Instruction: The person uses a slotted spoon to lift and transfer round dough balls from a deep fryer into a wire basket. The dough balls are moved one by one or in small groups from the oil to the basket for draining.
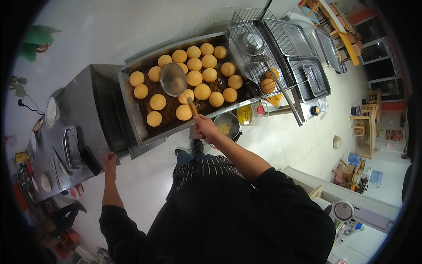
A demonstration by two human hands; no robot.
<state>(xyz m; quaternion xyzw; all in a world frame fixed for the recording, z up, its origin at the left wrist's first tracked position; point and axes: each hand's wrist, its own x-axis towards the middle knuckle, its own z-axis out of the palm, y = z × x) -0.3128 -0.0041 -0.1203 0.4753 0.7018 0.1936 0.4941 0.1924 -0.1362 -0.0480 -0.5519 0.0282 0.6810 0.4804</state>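
My right hand (206, 128) is closed round the wooden handle of a skimmer (172, 79). Its round mesh head hangs over a wide metal fryer (147, 137) of dark oil, blurring what lies beneath. Many round golden-brown fried balls (194, 78) float in the oil, some alone at the left, most crowded toward the middle and right. The handle crosses above a ball near the front edge. My left hand (110, 163) hangs low at the left, beside the corner of the steel counter, its fingers curled with nothing visible in them.
Right of the fryer, a wire rack (288, 57) holds a metal bowl (251, 43) and a few fried balls. An oil jug (249, 113) and a pot with crumbs (226, 127) stand below the front edge. The steel counter (79, 114) holds a long metal tray (71, 147).
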